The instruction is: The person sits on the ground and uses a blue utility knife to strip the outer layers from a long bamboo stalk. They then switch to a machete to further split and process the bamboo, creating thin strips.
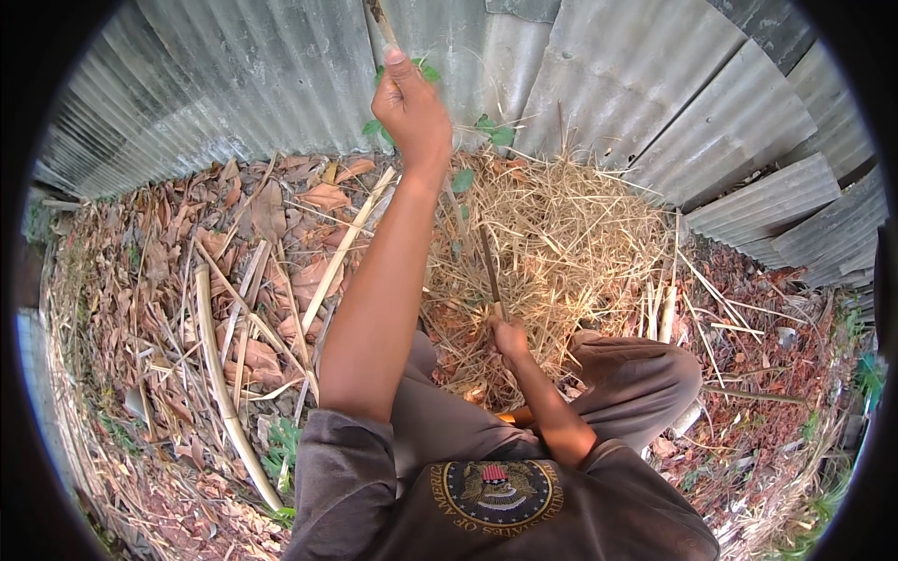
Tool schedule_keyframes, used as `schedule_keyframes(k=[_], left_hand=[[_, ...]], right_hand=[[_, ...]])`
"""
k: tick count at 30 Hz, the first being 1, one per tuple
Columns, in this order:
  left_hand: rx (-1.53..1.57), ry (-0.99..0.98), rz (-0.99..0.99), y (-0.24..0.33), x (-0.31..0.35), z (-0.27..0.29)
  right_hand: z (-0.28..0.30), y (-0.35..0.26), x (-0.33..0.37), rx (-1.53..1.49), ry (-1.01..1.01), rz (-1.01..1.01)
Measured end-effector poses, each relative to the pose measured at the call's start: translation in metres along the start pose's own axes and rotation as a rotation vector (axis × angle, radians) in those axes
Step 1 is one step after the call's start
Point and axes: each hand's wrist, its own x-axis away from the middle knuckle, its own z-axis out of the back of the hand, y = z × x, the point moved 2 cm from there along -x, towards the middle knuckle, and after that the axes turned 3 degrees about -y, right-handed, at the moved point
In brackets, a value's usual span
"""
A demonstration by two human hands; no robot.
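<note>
My left hand (412, 107) is raised far forward, near the metal wall. Its fingers are wrapped round a thin stick (382, 21), which sticks up past the thumb and out of the view. Whether the stick also runs down behind my wrist, I cannot tell. Low in front of my lap, my right hand (509, 338) is closed on the pale handle of a knife (489, 264). The knife's narrow dark blade points away from me, over a heap of dry straw-like shavings (571, 238).
A corrugated metal wall (253, 79) curves across the far side. Split bamboo strips (220, 365) lie on dry leaves (267, 210) at the left. Loose metal sheets (762, 201) lean at the right. My bent knee (645, 374) rises beside my right forearm.
</note>
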Motion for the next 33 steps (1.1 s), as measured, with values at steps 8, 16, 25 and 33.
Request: schedule_keyframes(k=[8, 16, 25, 33], left_hand=[[0.353, -0.463, 0.351, 0.036, -0.002, -0.003], [0.138, -0.506, 0.358, 0.017, 0.008, 0.002], [0.152, -0.443, 0.331, 0.012, 0.010, -0.019], [0.084, -0.379, 0.323, 0.007, 0.005, -0.001]], right_hand=[[-0.030, -0.097, 0.066, -0.178, 0.031, 0.923], [0.003, -0.095, 0.068, -0.231, 0.108, 0.567], [0.009, 0.055, -0.038, 0.069, 0.120, 0.552], [0.001, -0.009, -0.009, -0.089, 0.023, 0.046]])
